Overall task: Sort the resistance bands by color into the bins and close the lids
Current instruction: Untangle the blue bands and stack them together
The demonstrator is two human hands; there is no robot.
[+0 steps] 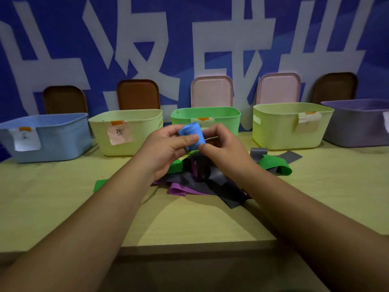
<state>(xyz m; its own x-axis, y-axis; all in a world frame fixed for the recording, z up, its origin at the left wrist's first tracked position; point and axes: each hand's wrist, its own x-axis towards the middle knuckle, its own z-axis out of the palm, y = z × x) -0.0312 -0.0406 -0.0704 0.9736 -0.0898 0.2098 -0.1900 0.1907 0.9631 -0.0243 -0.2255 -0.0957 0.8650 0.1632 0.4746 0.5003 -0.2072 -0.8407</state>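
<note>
Both hands, left hand [166,148] and right hand [221,148], grip a folded blue band [189,133] above the band pile [202,178] on the table [63,207], before the open green bin [206,116].

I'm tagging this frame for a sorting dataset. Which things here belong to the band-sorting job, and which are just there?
Part of the job:
- blue band, held by left hand and right hand
- pile of bands
- five bins, e.g. blue bin
- lids, e.g. pink lid

Just there:
- table
- blue wall banner
</note>
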